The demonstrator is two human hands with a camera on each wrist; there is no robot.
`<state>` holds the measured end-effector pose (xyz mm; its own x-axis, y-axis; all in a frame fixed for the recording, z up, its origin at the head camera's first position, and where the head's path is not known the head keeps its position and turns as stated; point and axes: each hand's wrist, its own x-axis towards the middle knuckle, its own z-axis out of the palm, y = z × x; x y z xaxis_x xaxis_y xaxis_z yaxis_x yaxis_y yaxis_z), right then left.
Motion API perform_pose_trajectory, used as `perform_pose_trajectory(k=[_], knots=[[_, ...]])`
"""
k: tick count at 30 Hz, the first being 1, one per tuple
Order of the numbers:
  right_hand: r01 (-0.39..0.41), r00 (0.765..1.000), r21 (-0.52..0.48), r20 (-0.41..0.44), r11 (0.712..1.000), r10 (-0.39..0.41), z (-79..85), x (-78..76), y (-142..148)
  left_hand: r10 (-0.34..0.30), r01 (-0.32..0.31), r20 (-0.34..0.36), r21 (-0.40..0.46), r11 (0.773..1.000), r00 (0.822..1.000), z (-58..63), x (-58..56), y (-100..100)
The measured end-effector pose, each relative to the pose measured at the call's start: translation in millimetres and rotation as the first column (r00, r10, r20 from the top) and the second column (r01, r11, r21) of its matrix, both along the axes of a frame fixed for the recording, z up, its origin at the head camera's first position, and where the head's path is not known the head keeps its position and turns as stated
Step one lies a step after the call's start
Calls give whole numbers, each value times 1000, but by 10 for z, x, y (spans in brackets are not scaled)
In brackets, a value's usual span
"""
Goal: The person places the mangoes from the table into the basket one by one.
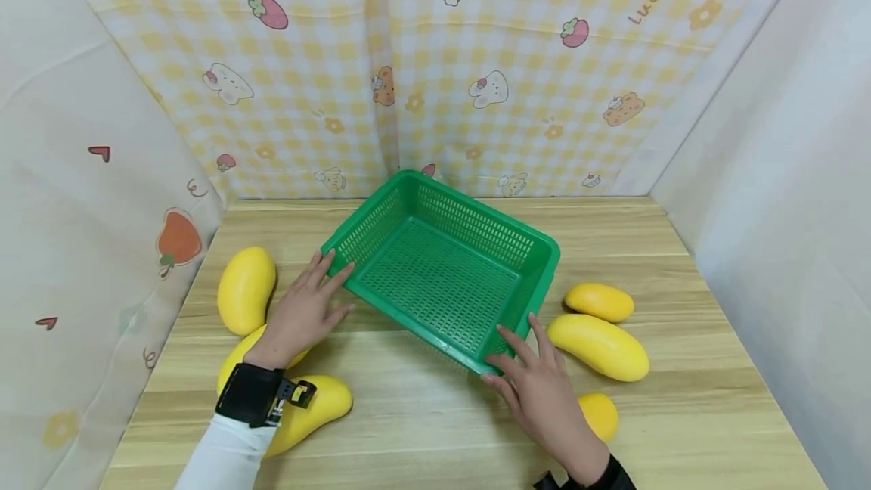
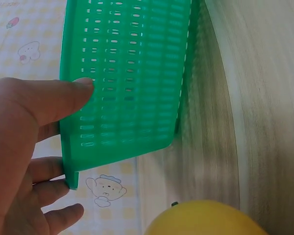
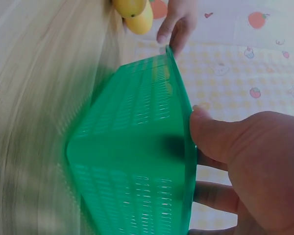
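A green plastic basket [image 1: 435, 286] with perforated walls sits at an angle on the wooden table, and nothing lies in it. My left hand [image 1: 302, 316] holds its left corner, fingers over the rim and thumb [image 2: 63, 98] against the outer wall. At the near right corner my right hand [image 1: 540, 392] grips the rim, its thumb [image 3: 210, 129] outside and fingers on the inner side. Yellow mangoes lie on both sides: one mango [image 1: 246, 289] beyond my left wrist, another mango [image 1: 316, 407] beside it, and a third partly hidden under that wrist.
Right of the basket lie a small mango [image 1: 600, 302], a longer mango [image 1: 600, 346] and a mango [image 1: 599, 414] partly covered by my right hand. A patterned curtain [image 1: 442, 82] closes off the back; white cloth [image 1: 769, 172] hangs at both sides.
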<state>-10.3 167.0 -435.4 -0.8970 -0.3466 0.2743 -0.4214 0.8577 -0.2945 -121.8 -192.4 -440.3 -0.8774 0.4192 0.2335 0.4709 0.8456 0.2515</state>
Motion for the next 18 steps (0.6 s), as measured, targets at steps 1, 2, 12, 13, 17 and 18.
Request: perform_pose_trajectory(k=[1,2,12,13,17,18], knots=[[3,1000,-4,10,1000,-3,6,0,-3,2,-2,3,7,1000,1000,-1,3,-2],[6,1000,-9,22,1000,-6,11,0,-5,3,-3,7,17,1000,1000,-3,6,-4],[53,989,-44,143,998,-46,51,6,20,25,-29,43,106,994,999,-1,71,8],[56,988,-45,143,997,-49,54,1,22,30,-35,45,107,994,999,-1,81,15],[63,989,-56,140,996,-54,57,-24,28,55,-58,33,98,994,998,-9,152,28],[63,988,-62,144,996,-53,56,-30,30,62,-65,27,95,993,998,-15,173,30]])
